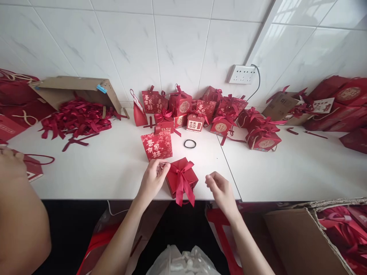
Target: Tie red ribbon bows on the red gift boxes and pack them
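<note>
A small red gift box (181,179) tied with a red ribbon bow sits at the near edge of the white table (114,168), its ribbon tails hanging over the edge. My left hand (153,179) grips the box's left corner, fingers closed on it. My right hand (219,189) hovers just right of the box, fingers curled and apart from it, holding nothing I can see. A flat red folded box (156,146) with gold characters lies just behind. A black hair tie (189,143) rests on the table beyond.
Several finished red ribboned boxes (220,114) line the wall. A heap of red ribbons (76,118) spills from a tipped cardboard box (71,89) at left. Another person's arm (20,214) is at far left. A cardboard box (309,236) of red items stands below right.
</note>
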Demonstrator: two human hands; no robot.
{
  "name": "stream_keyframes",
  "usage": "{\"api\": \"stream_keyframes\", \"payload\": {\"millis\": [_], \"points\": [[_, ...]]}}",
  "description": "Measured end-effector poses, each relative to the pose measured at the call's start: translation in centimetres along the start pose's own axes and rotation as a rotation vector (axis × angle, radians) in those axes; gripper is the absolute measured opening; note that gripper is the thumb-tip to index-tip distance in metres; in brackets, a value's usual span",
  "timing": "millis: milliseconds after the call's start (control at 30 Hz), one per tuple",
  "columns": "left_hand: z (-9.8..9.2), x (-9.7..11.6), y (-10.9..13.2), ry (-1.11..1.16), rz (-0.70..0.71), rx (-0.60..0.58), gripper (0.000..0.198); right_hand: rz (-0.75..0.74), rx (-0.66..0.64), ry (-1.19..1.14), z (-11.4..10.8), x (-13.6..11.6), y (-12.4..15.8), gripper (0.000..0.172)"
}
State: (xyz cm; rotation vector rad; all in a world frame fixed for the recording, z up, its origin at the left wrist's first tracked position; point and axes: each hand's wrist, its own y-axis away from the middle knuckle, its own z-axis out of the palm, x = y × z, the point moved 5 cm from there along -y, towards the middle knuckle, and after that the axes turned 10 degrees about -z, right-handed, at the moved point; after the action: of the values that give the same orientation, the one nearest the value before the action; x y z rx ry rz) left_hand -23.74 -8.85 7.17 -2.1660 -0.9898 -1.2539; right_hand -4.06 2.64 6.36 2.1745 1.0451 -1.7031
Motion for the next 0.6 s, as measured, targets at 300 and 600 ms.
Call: {"api": "stream_keyframes", "payload": {"millis": [300,600], "points": [[1.7,0.3,0.1,0.07,0.09,-0.046,0.019,-0.905,-0.351,0.528,5.6,-4.9,2.0,0.023],[3.1,0.0,0.3,0.132,0.075,0.001,0.019,-0.915,-0.159,0.433,5.5,-3.9,2.3,0.017]]}}
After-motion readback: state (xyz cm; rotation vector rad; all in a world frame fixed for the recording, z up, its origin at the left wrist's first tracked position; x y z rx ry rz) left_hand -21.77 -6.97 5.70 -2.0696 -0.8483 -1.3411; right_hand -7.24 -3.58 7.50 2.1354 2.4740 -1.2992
